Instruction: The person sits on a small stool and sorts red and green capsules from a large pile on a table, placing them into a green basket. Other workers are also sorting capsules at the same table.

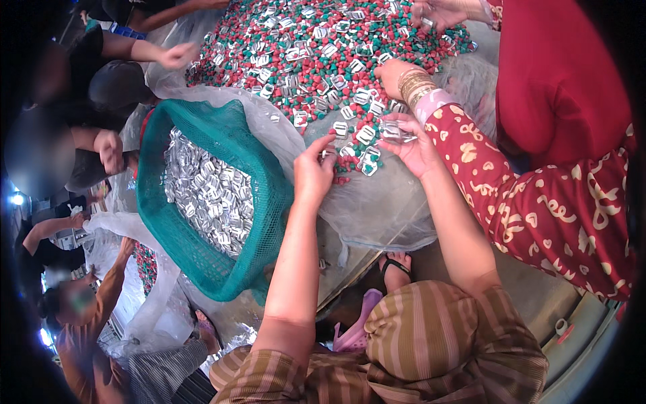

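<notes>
Silver slotted metal buckles point(397, 132), several together, rest in the curled fingers of my right hand point(418, 149). My left hand point(315, 172) is raised beside the near edge of the pile, thumb and fingertips drawn together; what they pinch, if anything, is too small to make out. Loose buckles point(365, 135) lie between my hands among small red and green pieces point(346, 163). Left of my left forearm stands a teal mesh basket point(259, 252) holding many silver buckles point(208, 192).
A large heap of red and green pieces point(282, 40) mixed with buckles covers the far surface on clear plastic sheeting point(387, 209). A co-worker's patterned red sleeve point(511, 188) reaches in close to my right arm. Other people's hands point(178, 55) are at the far left.
</notes>
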### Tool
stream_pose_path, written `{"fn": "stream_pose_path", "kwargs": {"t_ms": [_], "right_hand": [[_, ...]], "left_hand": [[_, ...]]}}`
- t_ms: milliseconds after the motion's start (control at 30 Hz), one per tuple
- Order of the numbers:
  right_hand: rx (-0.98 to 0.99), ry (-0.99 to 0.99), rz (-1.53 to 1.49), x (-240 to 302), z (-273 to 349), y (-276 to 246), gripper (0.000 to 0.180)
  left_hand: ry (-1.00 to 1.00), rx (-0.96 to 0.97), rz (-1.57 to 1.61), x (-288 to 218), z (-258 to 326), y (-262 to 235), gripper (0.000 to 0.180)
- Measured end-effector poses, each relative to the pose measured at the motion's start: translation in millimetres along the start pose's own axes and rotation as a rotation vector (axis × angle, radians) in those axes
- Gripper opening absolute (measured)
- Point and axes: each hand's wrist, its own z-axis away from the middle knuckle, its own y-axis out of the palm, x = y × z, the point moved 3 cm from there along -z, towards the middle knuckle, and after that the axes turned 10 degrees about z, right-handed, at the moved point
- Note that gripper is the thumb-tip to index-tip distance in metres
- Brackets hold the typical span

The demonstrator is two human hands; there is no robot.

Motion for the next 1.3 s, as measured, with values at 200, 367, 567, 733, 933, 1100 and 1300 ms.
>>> {"fn": "stream_pose_path", "kwargs": {"t_ms": [200, 367, 567, 733, 933, 1100, 1300], "right_hand": [[0.002, 0.092, 0.397, -7.4, -13.9, 4.1, 0.028], [-0.297, -0.323, 1.537, -1.8, -11.2, 35.4, 0.033], [-0.220, -0.226, 1.221, -3.5, -21.0, 13.3, 0.013], [-0.107, 0.080, 0.781, -2.1, -7.3, 8.3, 0.029], [-0.007, -0.340, 1.293, -4.3, -0.8, 19.8, 0.020], [-0.062, -0.354, 1.820, -7.7, 13.5, 28.1, 0.025], [-0.050, -0.265, 1.794, -3.5, 19.4, 32.3, 0.024]], "left_hand": [[0.014, -0.028, -0.138, -3.6, -7.0, -3.6, 0.023], [0.229, -0.153, -0.490, -20.1, -27.1, 17.6, 0.025], [0.066, -0.108, -0.329, -0.3, -46.7, 14.2, 0.022], [-0.027, -0.062, 0.114, 12.6, -32.3, 10.0, 0.010], [-0.007, 0.112, -0.490, -16.0, -4.9, 18.1, 0.030], [-0.004, 0.104, -0.613, -17.3, 0.2, 22.3, 0.029], [0.019, -0.030, -0.395, -7.5, -3.3, 8.7, 0.034]]}}
